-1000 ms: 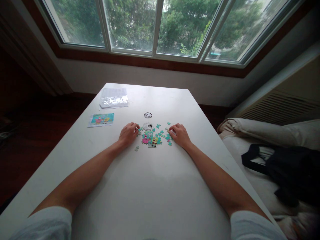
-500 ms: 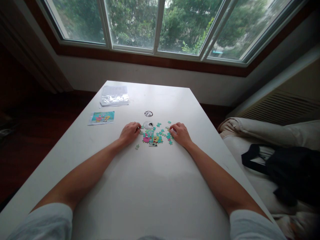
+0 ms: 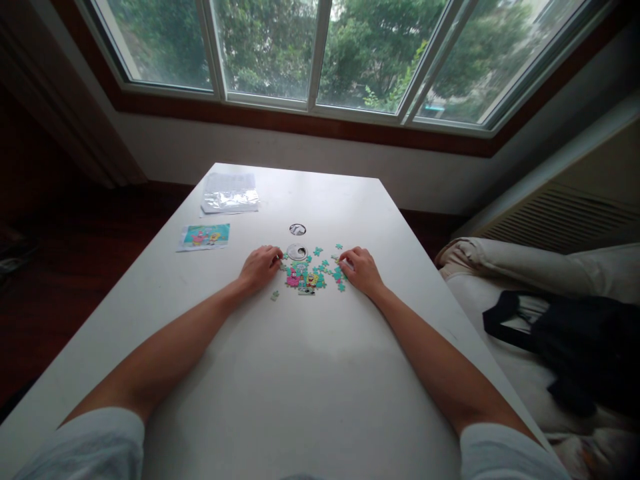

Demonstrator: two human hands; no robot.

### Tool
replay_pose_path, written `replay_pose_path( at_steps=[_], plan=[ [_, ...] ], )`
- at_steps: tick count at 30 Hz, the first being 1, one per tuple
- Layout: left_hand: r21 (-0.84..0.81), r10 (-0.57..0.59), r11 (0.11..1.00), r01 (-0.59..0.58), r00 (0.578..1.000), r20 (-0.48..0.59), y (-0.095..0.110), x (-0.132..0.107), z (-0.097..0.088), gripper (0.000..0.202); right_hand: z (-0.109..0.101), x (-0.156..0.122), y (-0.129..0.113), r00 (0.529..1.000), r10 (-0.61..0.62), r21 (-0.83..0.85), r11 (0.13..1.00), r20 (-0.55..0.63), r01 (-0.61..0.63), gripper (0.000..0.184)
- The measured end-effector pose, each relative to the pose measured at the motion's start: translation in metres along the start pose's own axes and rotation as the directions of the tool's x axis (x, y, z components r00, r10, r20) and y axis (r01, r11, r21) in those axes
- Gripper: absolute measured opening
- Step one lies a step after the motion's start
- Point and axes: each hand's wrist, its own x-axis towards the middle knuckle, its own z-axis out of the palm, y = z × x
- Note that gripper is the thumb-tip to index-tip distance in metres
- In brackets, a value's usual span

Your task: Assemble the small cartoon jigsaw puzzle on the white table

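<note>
A partly joined jigsaw puzzle (image 3: 301,277) with pink and yellow cartoon figures lies mid-table. My left hand (image 3: 261,268) rests at its left edge, fingers curled together beside a few loose pieces; what they pinch, if anything, is too small to make out. Across the puzzle, my right hand (image 3: 363,268) bends its fingers down at the loose green puzzle pieces (image 3: 326,265); its fingertips touch or nearly touch them, and any piece held is hidden. One single puzzle piece (image 3: 275,295) lies apart, nearer me.
Behind the puzzle are a round grey-and-white piece (image 3: 297,251) and a smaller dark-rimmed disc (image 3: 297,229). A cartoon picture card (image 3: 205,236) and a clear plastic packet (image 3: 230,193) lie at the left of the white table (image 3: 310,387). Dark clothing (image 3: 585,347) lies on the right.
</note>
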Motion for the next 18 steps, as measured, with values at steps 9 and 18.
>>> replay_pose_path(
  at_steps=[9,18],
  plan=[
    [-0.002,0.017,1.0,-0.017,1.0,-0.018,-0.0018,0.0001,0.0019,0.014,0.0005,-0.0001,0.0001,1.0,-0.005,0.007,1.0,-0.008,0.005,0.011],
    [0.001,0.007,1.0,-0.007,1.0,-0.015,0.0001,0.0003,0.0008,0.014,-0.0002,0.0006,0.0009,1.0,-0.006,0.012,1.0,-0.006,0.006,0.012]
  ],
)
